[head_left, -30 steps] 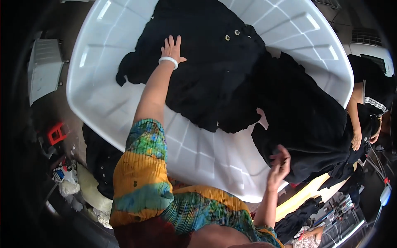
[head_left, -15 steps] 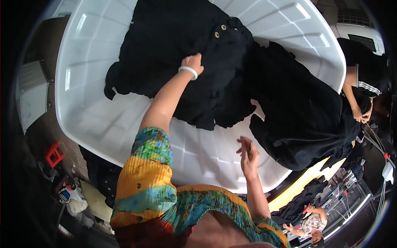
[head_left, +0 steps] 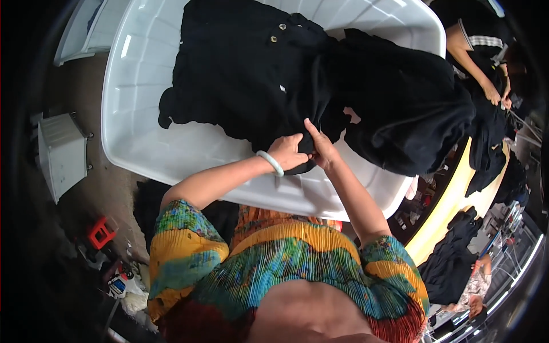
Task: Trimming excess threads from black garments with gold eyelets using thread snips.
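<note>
A black garment (head_left: 234,68) with gold round snaps or buttons (head_left: 274,39) lies spread inside a large white plastic tub (head_left: 128,154). My left hand (head_left: 287,152), below a pale bangle, pinches the garment's near edge. Right beside it, my right hand (head_left: 323,150) is closed on the same edge, its thumb pointing up along the cloth. The fingertips of both hands nearly meet, partly hidden by fabric. Whether a small tool is in my right hand cannot be seen. A small white speck (head_left: 282,88) shows on the garment.
More black cloth (head_left: 400,108) drapes over the tub's right side. A yellow-topped table (head_left: 440,217) with dark clothes stands at right, where two other people work. On the left are a white box on wheels (head_left: 63,154), a red stool (head_left: 101,232) and bags on the floor.
My left hand has come nearer, from the garment's middle to its near edge. My right hand, which held a small dark tool, has moved up and left to meet it. The view has shifted.
</note>
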`<state>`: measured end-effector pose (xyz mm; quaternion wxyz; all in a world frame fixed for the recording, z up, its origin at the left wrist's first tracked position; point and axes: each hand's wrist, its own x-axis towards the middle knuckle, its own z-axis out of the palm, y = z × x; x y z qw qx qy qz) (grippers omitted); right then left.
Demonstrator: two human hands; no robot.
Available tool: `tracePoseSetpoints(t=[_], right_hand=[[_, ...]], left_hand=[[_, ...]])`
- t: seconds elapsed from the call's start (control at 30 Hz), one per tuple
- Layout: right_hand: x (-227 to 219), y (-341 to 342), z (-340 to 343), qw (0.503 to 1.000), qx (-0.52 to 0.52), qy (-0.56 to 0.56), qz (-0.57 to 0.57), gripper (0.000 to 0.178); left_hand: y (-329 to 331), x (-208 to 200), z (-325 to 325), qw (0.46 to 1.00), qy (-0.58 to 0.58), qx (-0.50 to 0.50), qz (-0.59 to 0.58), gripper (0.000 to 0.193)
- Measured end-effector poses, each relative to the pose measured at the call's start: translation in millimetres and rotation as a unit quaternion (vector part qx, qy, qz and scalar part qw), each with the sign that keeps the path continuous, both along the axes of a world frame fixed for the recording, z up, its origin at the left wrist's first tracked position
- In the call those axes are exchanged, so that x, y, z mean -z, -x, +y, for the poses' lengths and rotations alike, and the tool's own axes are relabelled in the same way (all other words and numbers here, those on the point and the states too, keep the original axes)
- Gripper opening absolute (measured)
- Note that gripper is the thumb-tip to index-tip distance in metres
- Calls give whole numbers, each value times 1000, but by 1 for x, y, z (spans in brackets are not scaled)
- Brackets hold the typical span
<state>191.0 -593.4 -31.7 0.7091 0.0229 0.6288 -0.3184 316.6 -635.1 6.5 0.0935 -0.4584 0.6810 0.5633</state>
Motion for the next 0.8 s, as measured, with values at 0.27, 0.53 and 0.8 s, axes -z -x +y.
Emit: tracePoseSetpoints(t=[0.27,0.53,0.8], right_hand=[[-125,73,59,983,-29,175,-45,18],[-290,140,128,762,-436,282,387,49],[-411,178,235,660,-449,295,526,49]], left_hand=[[48,-106,81,970,70,1,233,37],[52,-76,62,908,373,110,157,84],[128,-56,52,820,465,123,309,91]])
